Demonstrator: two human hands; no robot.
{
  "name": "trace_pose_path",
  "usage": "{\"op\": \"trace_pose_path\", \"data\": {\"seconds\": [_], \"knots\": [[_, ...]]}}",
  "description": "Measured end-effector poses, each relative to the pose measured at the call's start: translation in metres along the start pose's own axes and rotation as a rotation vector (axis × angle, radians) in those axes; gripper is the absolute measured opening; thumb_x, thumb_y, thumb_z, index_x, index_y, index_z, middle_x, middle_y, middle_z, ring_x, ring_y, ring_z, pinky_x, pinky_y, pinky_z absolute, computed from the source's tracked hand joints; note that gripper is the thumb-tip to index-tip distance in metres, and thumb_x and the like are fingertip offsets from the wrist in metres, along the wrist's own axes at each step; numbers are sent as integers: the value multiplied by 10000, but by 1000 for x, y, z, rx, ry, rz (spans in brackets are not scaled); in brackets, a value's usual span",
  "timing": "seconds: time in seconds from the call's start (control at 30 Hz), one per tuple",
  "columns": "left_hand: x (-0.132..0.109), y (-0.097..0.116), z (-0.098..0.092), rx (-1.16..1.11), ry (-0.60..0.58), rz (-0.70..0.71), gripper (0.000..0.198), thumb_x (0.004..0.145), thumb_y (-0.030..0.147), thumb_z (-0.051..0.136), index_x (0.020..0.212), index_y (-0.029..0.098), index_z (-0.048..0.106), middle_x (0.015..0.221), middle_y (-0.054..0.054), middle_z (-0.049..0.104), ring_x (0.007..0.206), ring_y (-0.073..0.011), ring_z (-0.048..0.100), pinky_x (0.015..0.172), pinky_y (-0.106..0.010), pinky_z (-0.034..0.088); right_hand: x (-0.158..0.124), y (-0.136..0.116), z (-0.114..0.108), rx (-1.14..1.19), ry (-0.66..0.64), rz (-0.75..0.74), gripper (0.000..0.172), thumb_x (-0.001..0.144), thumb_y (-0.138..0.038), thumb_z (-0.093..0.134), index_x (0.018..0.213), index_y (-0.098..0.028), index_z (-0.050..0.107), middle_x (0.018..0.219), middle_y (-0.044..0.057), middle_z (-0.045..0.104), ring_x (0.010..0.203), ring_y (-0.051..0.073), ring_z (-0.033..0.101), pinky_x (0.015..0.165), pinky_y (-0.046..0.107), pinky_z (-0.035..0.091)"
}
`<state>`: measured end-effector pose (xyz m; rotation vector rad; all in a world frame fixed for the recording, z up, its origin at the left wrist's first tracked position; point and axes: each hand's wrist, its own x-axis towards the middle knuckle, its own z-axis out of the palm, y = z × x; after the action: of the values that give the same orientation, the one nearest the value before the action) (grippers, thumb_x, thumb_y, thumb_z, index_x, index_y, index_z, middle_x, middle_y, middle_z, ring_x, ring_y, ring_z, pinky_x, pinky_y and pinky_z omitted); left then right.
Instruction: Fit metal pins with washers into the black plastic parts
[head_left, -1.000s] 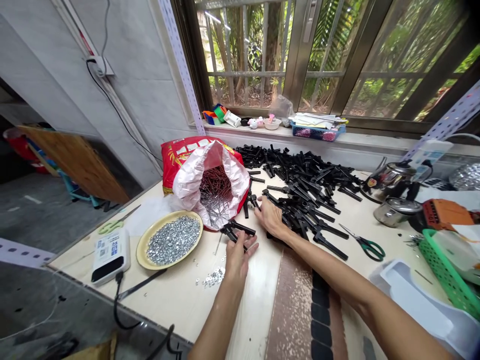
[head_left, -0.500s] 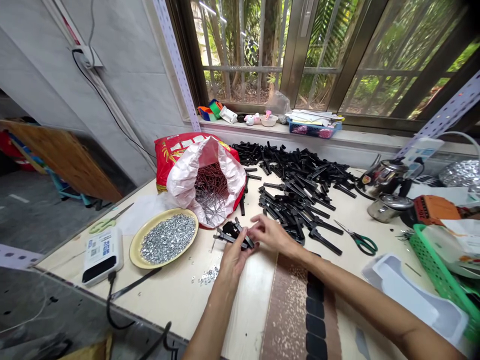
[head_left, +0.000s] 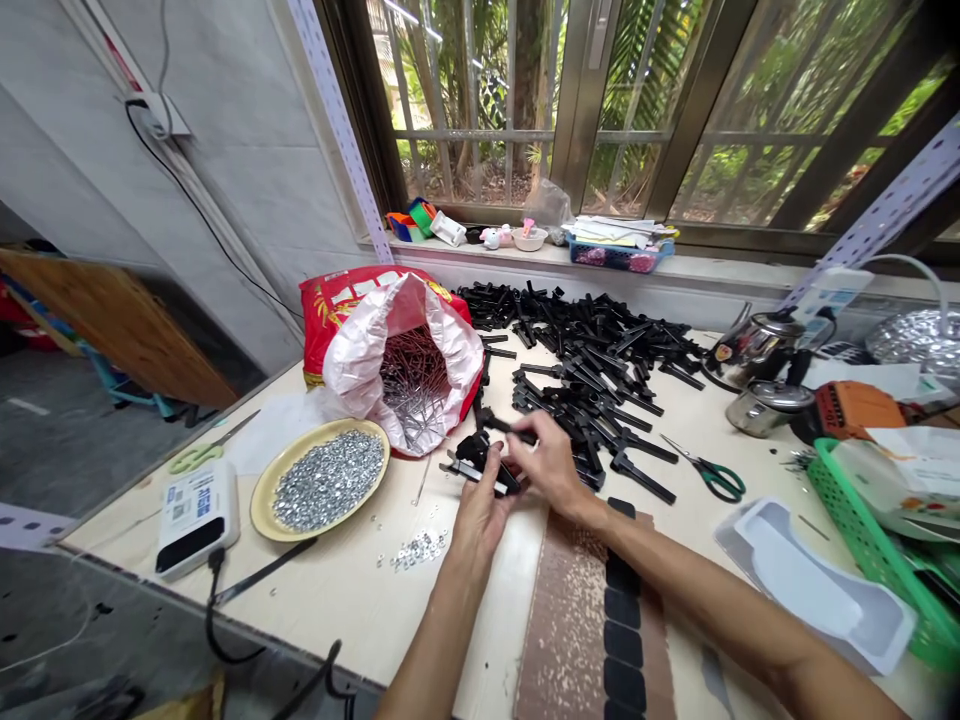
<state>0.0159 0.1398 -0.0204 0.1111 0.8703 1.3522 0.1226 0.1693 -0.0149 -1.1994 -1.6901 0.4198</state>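
My left hand [head_left: 480, 510] is closed around a small bundle of black plastic parts [head_left: 480, 458] just above the table [head_left: 360, 590]. My right hand [head_left: 551, 462] pinches one black part [head_left: 504, 425] and holds it against that bundle. A large heap of the same black parts [head_left: 592, 350] lies right behind my hands. To the left stands an open red and white bag [head_left: 397, 350] full of long metal pins. A yellow plate [head_left: 322, 482] of small silver nuts sits in front of the bag. Loose nuts [head_left: 420, 548] lie near my left wrist.
Green-handled scissors [head_left: 709, 472] lie right of the heap. A power bank [head_left: 196, 515] with a cable and green scissors [head_left: 199, 452] sit at the left edge. A kettle [head_left: 754, 348], a green basket [head_left: 877, 530] and a white tray [head_left: 814, 585] crowd the right side.
My right hand left the heap with a black part and came to my left hand. My left hand lifted its bundle off the table.
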Motion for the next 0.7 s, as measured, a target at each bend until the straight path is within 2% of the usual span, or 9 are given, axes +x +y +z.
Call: {"op": "trace_pose_path", "data": {"seconds": [0.1,0.13,0.2,0.27,0.33,0.43,0.57,0.7], "knots": [[2,1,1,-59,28,14,189,688,137,748,847,107,651,832,-69,686,753,-143,647,680,-276,572,-17,0,-9,-29,-198,-121,101,868,-254,537,865,-202,624,917,37,650,923,182,574,827,311,438],[3,1,0,-30,47,3,187,659,111,762,811,97,654,817,-72,685,743,-148,646,669,-285,574,-15,4,-13,-65,-260,-143,139,892,-266,510,874,-203,634,955,39,650,952,181,570,839,310,435],[4,0,-3,74,74,1,215,594,83,791,761,86,656,767,-72,678,703,-159,639,640,-320,581,0,17,-20,-266,-346,-91,221,936,-287,437,914,-207,642,1002,41,637,940,166,570,807,283,439],[4,-3,-5,177,82,63,270,536,99,822,751,90,659,733,-57,666,673,-160,629,619,-344,584,21,32,-22,-540,-360,31,241,939,-287,427,932,-197,651,997,62,625,915,181,560,785,290,431],[3,-6,-5,246,82,166,326,489,131,846,756,104,661,726,-36,656,655,-147,615,600,-329,582,40,46,-17,-718,-364,98,195,896,-265,499,903,-167,668,984,101,617,955,235,528,828,348,405],[0,-10,-2,312,75,260,384,451,183,864,770,116,662,745,-25,651,645,-131,600,580,-305,576,53,56,-1,-762,-391,98,184,864,-175,502,894,-112,672,1008,155,607,1011,288,485,887,420,357],[0,-8,-2,287,77,230,430,430,229,873,779,116,648,717,-19,640,646,-141,602,571,-319,573,51,54,11,-770,-409,126,260,863,-86,411,949,-81,656,1002,176,620,1002,271,512,885,402,354],[1,-2,-6,223,133,208,427,451,237,869,785,117,632,707,-14,633,640,-131,596,585,-318,564,45,42,1,-734,-396,199,192,843,-220,517,958,-119,633,973,134,642,885,226,590,757,317,421]]}}
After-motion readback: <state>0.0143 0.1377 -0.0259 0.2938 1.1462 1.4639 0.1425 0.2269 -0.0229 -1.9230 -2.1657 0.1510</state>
